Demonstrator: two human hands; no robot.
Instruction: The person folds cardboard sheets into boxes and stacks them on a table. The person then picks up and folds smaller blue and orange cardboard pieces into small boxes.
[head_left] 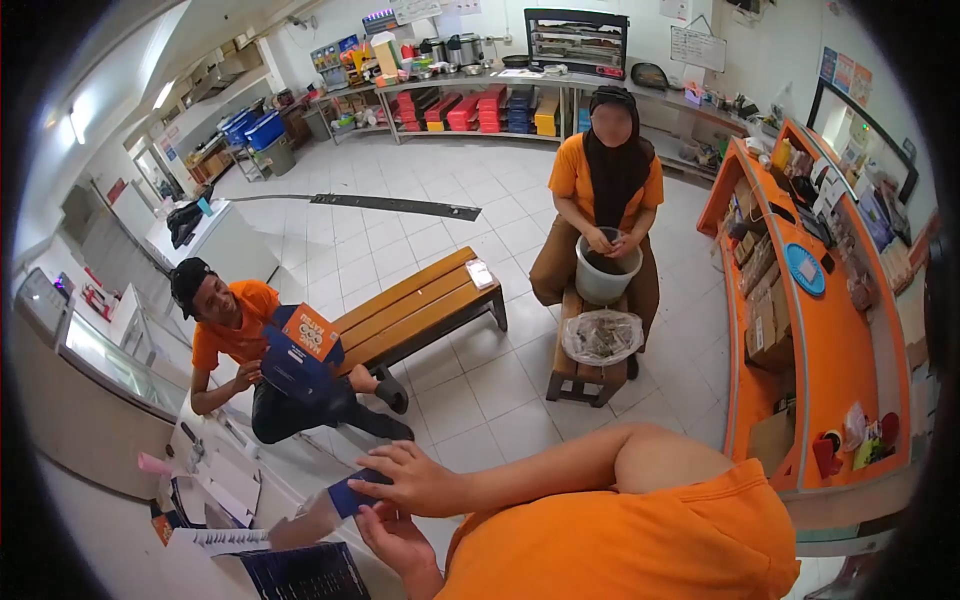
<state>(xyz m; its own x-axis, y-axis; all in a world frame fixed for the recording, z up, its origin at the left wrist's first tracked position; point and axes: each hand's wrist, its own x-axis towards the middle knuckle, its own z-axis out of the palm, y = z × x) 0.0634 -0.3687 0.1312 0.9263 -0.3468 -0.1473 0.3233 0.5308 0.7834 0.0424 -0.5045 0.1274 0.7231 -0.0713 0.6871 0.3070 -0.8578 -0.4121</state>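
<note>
Low in the head view, my right hand (415, 483) reaches across from the right, its fingers closed over the dark blue end of a folded cardboard piece (350, 497). My left hand (402, 545) is just below, palm turned up, fingertips against the lower edge of the same piece. A greyish flap (303, 526) extends from it to the lower left, somewhat blurred. Beneath it, a dark blue printed cardboard sheet (300, 574) lies on the white counter (185, 575). Pale opened cardboard (230, 490) lies farther along.
At left, a seated person (235, 330) holds a blue and orange box (300, 350). Another person (606, 190) sits astride a bench with hands in a white bucket (606, 275), a plastic bag (602, 337) before it. A wooden bench (420, 305) and an orange shelf counter (765, 330) stand nearby.
</note>
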